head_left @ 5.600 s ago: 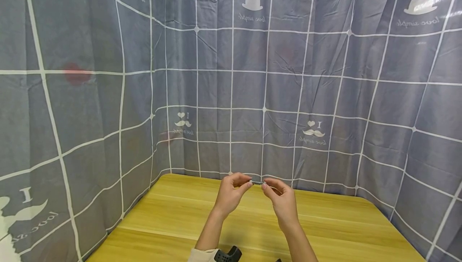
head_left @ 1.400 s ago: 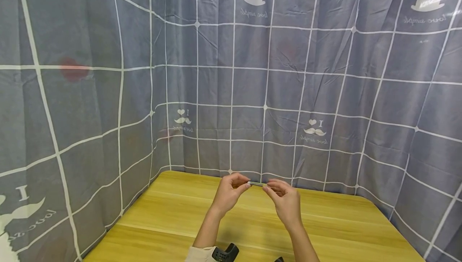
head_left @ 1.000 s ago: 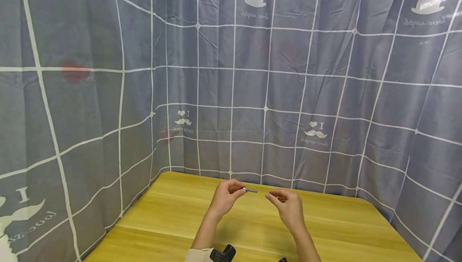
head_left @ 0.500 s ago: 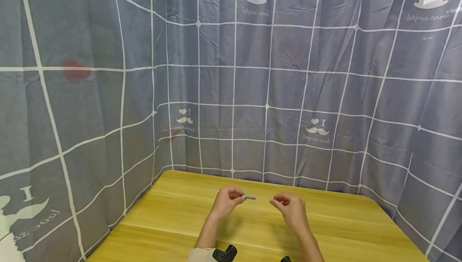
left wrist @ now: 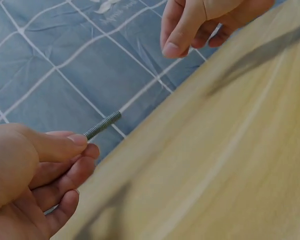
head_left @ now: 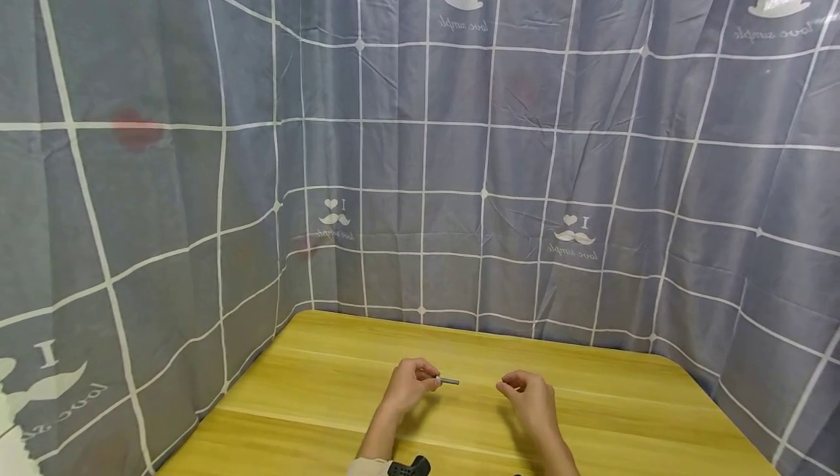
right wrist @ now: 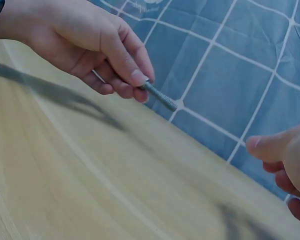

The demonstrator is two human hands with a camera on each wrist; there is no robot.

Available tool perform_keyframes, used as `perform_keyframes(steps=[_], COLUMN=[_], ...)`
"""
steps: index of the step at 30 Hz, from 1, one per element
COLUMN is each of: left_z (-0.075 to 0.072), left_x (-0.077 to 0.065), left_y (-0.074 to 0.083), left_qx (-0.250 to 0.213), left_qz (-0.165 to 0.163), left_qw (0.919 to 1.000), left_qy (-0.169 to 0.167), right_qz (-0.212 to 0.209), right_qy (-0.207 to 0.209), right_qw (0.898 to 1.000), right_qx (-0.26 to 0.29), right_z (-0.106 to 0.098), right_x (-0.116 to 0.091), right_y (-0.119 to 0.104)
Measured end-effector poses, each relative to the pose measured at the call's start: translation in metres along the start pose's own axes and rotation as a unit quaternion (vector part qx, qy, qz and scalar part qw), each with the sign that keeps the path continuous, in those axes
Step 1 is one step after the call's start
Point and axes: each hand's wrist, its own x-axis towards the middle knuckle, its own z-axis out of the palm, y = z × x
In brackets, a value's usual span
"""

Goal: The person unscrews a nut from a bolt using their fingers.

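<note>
Between thumb and fingers my left hand [head_left: 405, 387] pinches a thin metal bolt [head_left: 449, 381] above the table. Its threaded shank [left wrist: 104, 125] sticks out toward the right, and the gripped end is hidden by the fingertips. In the right wrist view the bolt [right wrist: 161, 96] tilts downward from the left hand [right wrist: 97, 47]. My right hand [head_left: 533, 397] is held apart from it, to the right, thumb near the bent fingers. Nothing shows between the right hand's [left wrist: 205, 17] fingertips, though a tiny thing there could be hidden.
A yellow wood-grain table [head_left: 328, 388] lies beneath both hands, which cast shadows on it. Grey curtains [head_left: 453, 162] with white grid lines hang along its back and sides. A black device [head_left: 410, 466] sits at the left wrist, by a beige sleeve [head_left: 369, 467].
Earlier both hands held the bolt, one at each end. The right hand has come off it and moved right. Both hands have since lowered toward the table, the bolt staying in the left.
</note>
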Motion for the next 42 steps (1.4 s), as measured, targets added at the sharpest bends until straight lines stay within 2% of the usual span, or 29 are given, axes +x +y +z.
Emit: perform_keyframes(steps=[3,7,13,22,28,34,37,40,42], left_z=[0.001,0.003,0.005,0.003,0.004,0.003,0.001,-0.004,-0.008], left_x=[-0.003,-0.006,-0.007,-0.007,-0.005,-0.003,-0.002,-0.001,0.001], left_y=[-0.005,-0.009,-0.011,-0.016,-0.017,-0.019,-0.018,-0.016,-0.012], left_qx=[0.030,0.069,0.089,0.131,0.169,0.172,0.142,0.110,0.101], left_qz=[-0.006,0.003,0.010,0.026,0.033,0.034,0.028,0.019,0.023], left_qw=[0.9995,0.9975,0.9960,0.9909,0.9848,0.9843,0.9892,0.9931,0.9927], left_qy=[-0.009,-0.016,-0.003,0.017,0.023,0.021,0.018,0.036,0.063], right_qz=[0.010,0.034,0.080,0.093,0.091,0.094,0.088,0.081,0.059], right_qy=[-0.005,-0.024,-0.044,-0.063,-0.058,-0.067,-0.068,-0.064,-0.063], right_qw=[1.000,0.998,0.993,0.990,0.989,0.989,0.990,0.992,0.995], right_qx=[-0.014,-0.036,-0.069,-0.085,-0.098,-0.095,-0.090,-0.071,-0.054], right_z=[0.002,0.004,0.006,0.014,0.015,0.014,0.013,0.009,0.004], right_x=[-0.001,-0.003,-0.004,-0.007,-0.004,-0.003,-0.002,0.000,0.003], right_y=[0.007,0.015,0.018,0.018,0.019,0.019,0.020,0.018,0.015])
